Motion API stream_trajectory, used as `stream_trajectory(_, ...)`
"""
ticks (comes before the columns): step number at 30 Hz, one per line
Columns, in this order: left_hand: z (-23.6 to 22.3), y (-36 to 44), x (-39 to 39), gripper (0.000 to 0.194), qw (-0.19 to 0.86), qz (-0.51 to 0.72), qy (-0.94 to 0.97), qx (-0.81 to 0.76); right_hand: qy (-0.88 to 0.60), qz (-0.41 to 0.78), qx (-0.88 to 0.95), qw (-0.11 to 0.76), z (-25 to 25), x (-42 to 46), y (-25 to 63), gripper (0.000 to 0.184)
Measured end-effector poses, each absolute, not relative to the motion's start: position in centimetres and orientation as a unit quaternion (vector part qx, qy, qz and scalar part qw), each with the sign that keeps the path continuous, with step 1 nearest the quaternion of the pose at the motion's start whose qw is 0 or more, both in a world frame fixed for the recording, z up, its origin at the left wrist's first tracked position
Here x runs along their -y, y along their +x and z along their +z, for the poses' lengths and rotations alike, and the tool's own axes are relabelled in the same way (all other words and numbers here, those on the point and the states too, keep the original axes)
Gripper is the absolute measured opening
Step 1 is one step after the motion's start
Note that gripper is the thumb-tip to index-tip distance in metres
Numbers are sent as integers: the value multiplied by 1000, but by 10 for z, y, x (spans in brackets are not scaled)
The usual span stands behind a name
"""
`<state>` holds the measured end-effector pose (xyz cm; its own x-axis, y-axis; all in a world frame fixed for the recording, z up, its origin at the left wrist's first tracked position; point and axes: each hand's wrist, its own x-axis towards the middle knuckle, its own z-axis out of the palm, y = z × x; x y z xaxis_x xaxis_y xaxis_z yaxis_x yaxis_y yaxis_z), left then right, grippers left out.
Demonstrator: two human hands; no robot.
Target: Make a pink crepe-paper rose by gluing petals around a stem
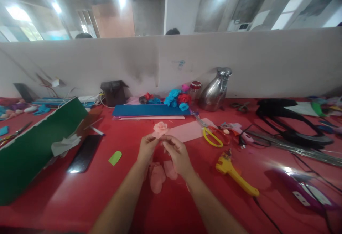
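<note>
A small pink paper rose (160,128) is held up above the red table (80,195). My left hand (146,148) pinches it from below on the left, fingers closed on its base. My right hand (177,155) is closed beside it, fingertips meeting the same base from the right. Loose pink paper petals (157,177) lie on the table just under my wrists. A pink paper sheet (187,131) lies right behind the rose.
Yellow-handled scissors (212,138) and a yellow glue gun (235,175) lie to the right, with black cables (288,120) beyond. A green board (32,148), a black phone (84,154) and a green petal (115,157) are on the left. Blue sheet (149,110), finished flowers (177,98) and a metal jug (215,91) stand by the partition.
</note>
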<state>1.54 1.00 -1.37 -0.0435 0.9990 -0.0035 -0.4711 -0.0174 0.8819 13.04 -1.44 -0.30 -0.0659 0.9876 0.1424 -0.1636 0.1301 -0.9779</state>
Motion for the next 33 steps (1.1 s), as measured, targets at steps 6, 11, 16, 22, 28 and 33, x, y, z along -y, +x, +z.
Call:
stream_trajectory(6,-20,16,-10,14,563,614,411,-371,-397,585,426,564,-5,12,131,14)
stream_trajectory(11,-28,14,-13,11,494,616,457,-409,-411,599,385,569,-5,10,132,21)
stream_trajectory(16,-31,12,-14,12,476,604,472,-431,-408,600,384,571,-4,10,131,22)
stream_trajectory(22,-29,12,-14,12,465,604,489,-424,-411,598,391,566,-3,10,131,22)
stream_trajectory(28,-30,11,-14,13,447,601,506,-427,-399,614,372,570,-4,9,131,26)
stream_trajectory(33,-32,11,-14,15,454,604,499,-424,-383,637,351,569,1,10,132,23)
